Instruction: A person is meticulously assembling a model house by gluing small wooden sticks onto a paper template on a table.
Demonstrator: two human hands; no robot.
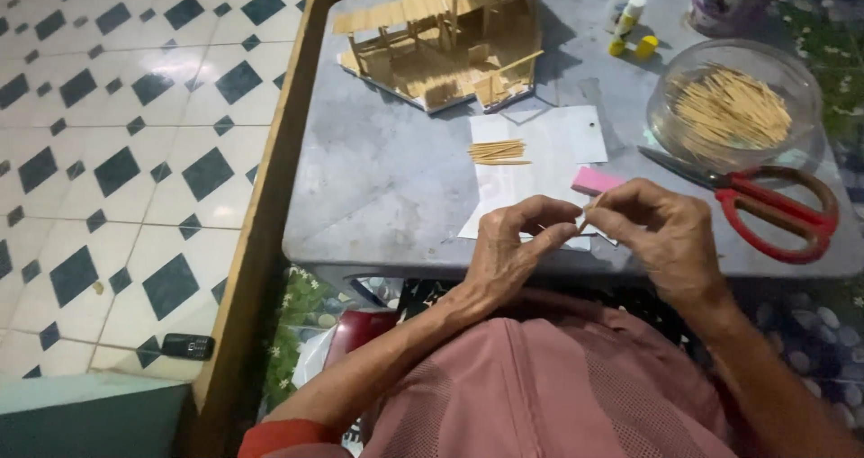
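My left hand (515, 251) and my right hand (661, 233) meet over the front edge of a small grey table (387, 179). Together they pinch a thin wooden stick (585, 217) between the fingertips. Just behind the hands a pink eraser-like block (594, 180) lies on white paper sheets (558, 148). A small bundle of cut sticks (498, 152) rests on the paper. At the back of the table stands a model house built of sticks (445, 44).
A clear round bowl of sticks (731, 107) sits at the right, with red-handled scissors (778, 208) in front of it. Glue bottles with yellow caps (630, 26) stand at the back. A wooden beam (261, 215) borders a tiled floor; a dark phone (187, 345) lies there.
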